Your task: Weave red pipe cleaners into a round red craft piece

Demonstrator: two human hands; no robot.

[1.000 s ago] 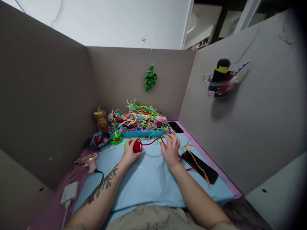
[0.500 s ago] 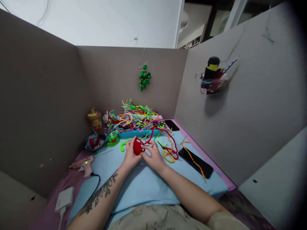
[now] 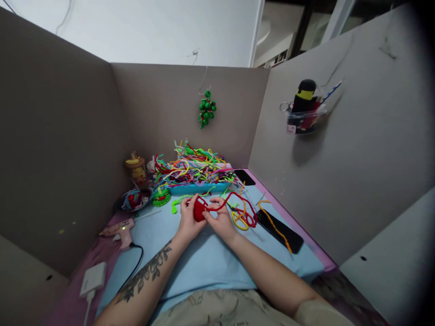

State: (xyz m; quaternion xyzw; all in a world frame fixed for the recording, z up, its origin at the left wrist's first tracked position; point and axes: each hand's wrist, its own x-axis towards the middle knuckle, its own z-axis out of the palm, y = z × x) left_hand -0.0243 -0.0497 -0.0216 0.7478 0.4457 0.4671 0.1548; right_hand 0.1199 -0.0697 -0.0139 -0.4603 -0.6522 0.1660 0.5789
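Glue gun of pink plastic (image 3: 125, 233) lies at 8 o'clock from the hands. Left hand's (image 3: 188, 222) fingers grasp a rounded red yarn piece (image 3: 199, 210), clock centre, above the blue-clothed desk (image 3: 207, 267). Right hand (image 3: 220, 224): thumb touches the piece's 4 o'clock edge; finger grip unclear. Fuzzy red strand (image 3: 237, 194) loops toward 3 o'clock.

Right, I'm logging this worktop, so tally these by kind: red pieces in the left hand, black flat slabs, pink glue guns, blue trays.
Red piece in the left hand: 1
Black flat slabs: 2
Pink glue gun: 1
Blue tray: 1
Total: 5
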